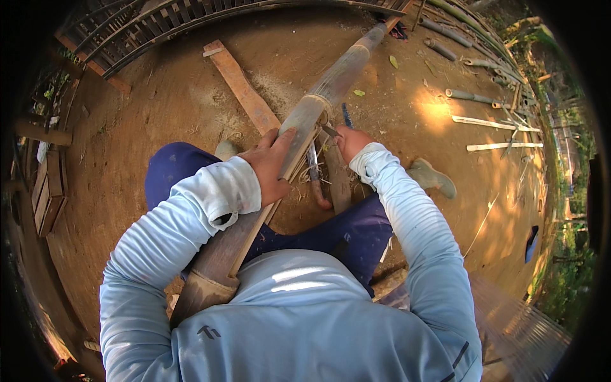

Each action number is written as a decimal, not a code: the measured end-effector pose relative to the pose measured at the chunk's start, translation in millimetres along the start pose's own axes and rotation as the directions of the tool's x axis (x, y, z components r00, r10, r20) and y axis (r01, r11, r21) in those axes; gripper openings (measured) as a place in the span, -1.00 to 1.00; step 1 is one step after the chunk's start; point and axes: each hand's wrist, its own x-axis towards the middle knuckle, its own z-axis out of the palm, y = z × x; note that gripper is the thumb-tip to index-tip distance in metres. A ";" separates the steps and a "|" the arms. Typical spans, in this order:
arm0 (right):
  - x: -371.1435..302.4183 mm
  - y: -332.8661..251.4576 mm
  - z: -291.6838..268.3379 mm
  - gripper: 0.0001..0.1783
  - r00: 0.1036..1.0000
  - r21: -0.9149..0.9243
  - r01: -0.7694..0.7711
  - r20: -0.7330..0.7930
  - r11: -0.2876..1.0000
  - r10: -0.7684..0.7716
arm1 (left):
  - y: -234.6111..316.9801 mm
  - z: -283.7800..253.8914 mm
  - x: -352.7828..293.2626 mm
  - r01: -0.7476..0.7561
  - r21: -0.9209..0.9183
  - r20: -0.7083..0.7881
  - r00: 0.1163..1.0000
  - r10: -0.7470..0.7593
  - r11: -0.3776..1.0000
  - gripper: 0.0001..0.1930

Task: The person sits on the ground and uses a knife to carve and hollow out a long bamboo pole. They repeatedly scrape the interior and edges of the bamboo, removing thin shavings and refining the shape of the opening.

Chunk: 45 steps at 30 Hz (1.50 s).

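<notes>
A thick grey-brown bamboo pole (331,79) runs slantwise from beside my body at the lower left to the far upper right. My left hand (270,162) is wrapped over the pole from its left side, thumb toward me and fingers pointing away. Along the pole's right side a pale cut edge shows near that hand. In its fist my right hand (355,141) holds a knife; the short dark blade (330,130) meets the pole's right side just below a node. Most of the knife's handle is hidden by the fingers.
Below the pole lies a bladed tool with a brown handle (321,194), amid thin shavings. A reddish plank (242,86) props at the pole's left. Cut bamboo lengths (470,95) lie on the dirt at right. A slatted wooden frame (159,28) stands at the far left.
</notes>
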 end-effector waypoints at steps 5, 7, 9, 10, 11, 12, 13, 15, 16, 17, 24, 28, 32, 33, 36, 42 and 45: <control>-23.4 -9.7 4.4 -0.76 0.995 0.070 0.040 -0.090 0.997 -0.034 | -3.0 -1.8 -1.0 -0.011 -0.058 -0.025 1.000 0.010 0.998 -0.03; -36.1 0.2 13.0 -0.74 0.992 0.133 -0.004 -0.127 0.991 0.021 | 1.0 -2.0 2.2 -0.022 -0.061 -0.023 1.000 0.021 0.998 -0.03; -40.0 27.2 44.6 -0.72 0.987 0.249 -0.024 -0.148 0.968 0.062 | 1.7 -2.3 2.5 -0.021 -0.043 -0.022 1.000 0.020 0.999 -0.03; -44.0 32.1 58.6 -0.68 0.975 0.239 -0.088 -0.180 0.967 0.134 | -0.7 -2.1 2.4 -0.040 -0.041 -0.030 0.999 0.039 0.998 -0.03; -49.2 36.5 73.4 -0.68 0.953 0.356 -0.121 -0.221 0.927 0.209 | -4.1 -1.0 2.5 -0.060 -0.038 -0.038 0.998 0.058 0.997 -0.03; -54.8 33.9 88.3 -0.67 0.926 0.473 -0.142 -0.247 0.870 0.285 | -8.2 0.5 1.7 -0.073 -0.035 -0.043 0.997 0.071 0.997 -0.03; -62.1 21.1 93.6 -0.66 0.894 0.587 -0.154 -0.261 0.795 0.365 | -10.2 1.5 1.5 -0.077 -0.032 -0.049 0.996 0.076 0.997 -0.03; -68.7 -5.6 90.1 -0.64 0.863 0.649 -0.048 -0.356 0.759 0.359 | -11.7 2.0 0.6 -0.086 -0.027 -0.062 0.994 0.085 0.996 -0.04; -69.1 -18.4 84.6 -0.64 0.852 0.671 -0.012 -0.382 0.742 0.359 | -10.1 1.6 0.7 -0.076 -0.036 -0.052 0.996 0.074 0.996 -0.04; -67.1 -30.7 80.4 -0.65 0.840 0.689 0.025 -0.408 0.724 0.359 | -8.3 0.9 0.6 -0.064 -0.045 -0.043 0.997 0.062 0.997 -0.03; 7.9 -90.6 95.5 -0.54 0.673 0.873 0.050 -0.388 0.485 0.629 | -8.3 0.9 4.1 -0.050 0.000 -0.079 0.996 0.050 0.999 0.02; 15.7 -84.9 108.7 -0.69 0.628 0.917 0.100 -0.358 0.385 0.691 | -9.8 -0.6 3.0 -0.071 -0.041 -0.068 0.995 0.068 0.997 0.04; -9.7 -13.6 141.6 -0.64 0.650 0.821 -0.019 -0.424 0.571 0.630 | -12.5 1.1 6.2 -0.099 -0.020 -0.059 0.993 0.098 0.995 0.03; -19.1 13.1 161.9 -0.59 0.661 0.694 -0.100 -0.489 0.713 0.569 | -11.6 1.2 6.9 -0.105 -0.020 -0.048 0.993 0.104 0.994 0.03; -49.9 44.0 185.4 -0.57 0.671 0.717 -0.311 -0.299 0.624 0.678 | -10.6 0.9 5.4 -0.104 -0.004 -0.037 0.994 0.104 0.995 0.03; -82.4 -2.1 145.8 -0.60 0.894 0.903 -0.140 -0.061 0.405 0.445 | -16.6 -3.8 0.8 -0.080 -0.027 -0.011 0.997 0.080 0.996 0.04; -72.8 -26.0 148.5 -0.60 0.900 0.905 0.055 -0.227 0.421 0.372 | -17.7 -6.0 9.8 -0.091 -0.006 0.020 0.996 0.092 0.996 0.04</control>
